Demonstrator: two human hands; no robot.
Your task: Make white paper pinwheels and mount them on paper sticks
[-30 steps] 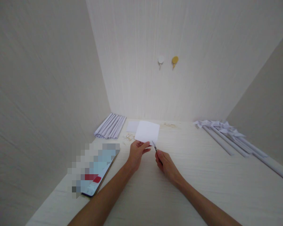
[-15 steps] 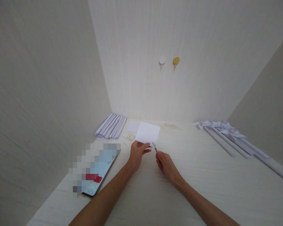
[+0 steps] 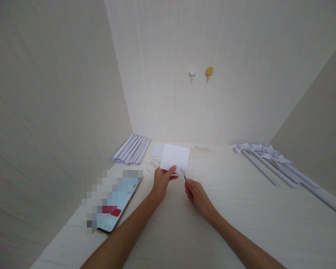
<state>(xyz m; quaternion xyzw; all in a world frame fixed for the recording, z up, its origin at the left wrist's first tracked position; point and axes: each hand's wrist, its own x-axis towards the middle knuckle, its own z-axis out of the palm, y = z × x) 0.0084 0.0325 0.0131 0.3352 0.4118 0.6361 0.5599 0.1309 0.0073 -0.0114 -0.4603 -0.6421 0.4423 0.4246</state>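
Observation:
My left hand (image 3: 161,184) pinches the lower edge of a square sheet of white paper (image 3: 175,157), thumb on top and fingers underneath. The sheet is held tilted above the table. On its right, my right hand (image 3: 196,195) is closed around a pair of scissors (image 3: 184,174). Their thin metal blades lie at the paper's lower right corner, while the handles are mostly hidden in my fingers. Behind the held sheet, another white paper (image 3: 156,150) lies flat on the table. Small pale rubber-band-like loops (image 3: 154,163) are scattered left of the sheet.
Rolled paper tubes (image 3: 133,149) lie bundled at the back left. A phone (image 3: 120,205) with a partly blurred screen rests beside my left forearm. Long paper sticks with folded ends (image 3: 274,164) lie along the right. Two round hooks (image 3: 209,71) are on the back wall.
My left thumb has shifted slightly left and up on the paper. The sheet has moved a little left. The scissors stay in almost the same place.

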